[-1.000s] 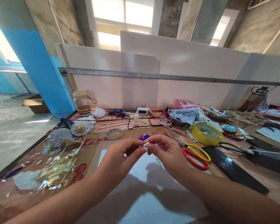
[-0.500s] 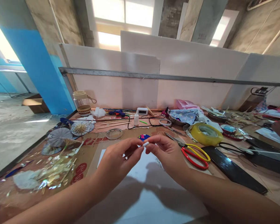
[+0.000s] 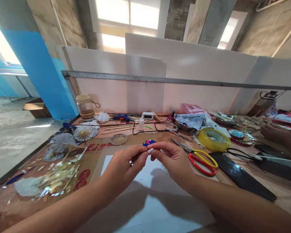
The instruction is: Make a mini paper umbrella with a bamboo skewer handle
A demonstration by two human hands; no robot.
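Over the white paper (image 3: 145, 216), my two hands meet with fingertips pinched together. Between them is a small white roll-like piece (image 3: 150, 150), gripped at its left end by my left hand (image 3: 128, 163) and at its right end by my right hand (image 3: 174, 160). What it is made of cannot be made out. Just beyond the fingertips shows a rounded blue piece with a colourful pattern (image 3: 149, 142), its lower part hidden by my fingers; whether it touches them is unclear. Scissors (image 3: 201, 161) with one red and one yellow handle lie right of my right hand.
A yellow tape roll (image 3: 213, 139) and a black phone (image 3: 242, 176) lie to the right. Behind stand a small squeeze bottle (image 3: 141, 124) and a glass jar (image 3: 85, 108). Folded paper fans (image 3: 62, 142) sit left. Another person's hand (image 3: 276, 133) is at far right.
My hands stay almost in place, with the white piece turned slightly between the fingertips. At far right, the other person's hand has come further into view.
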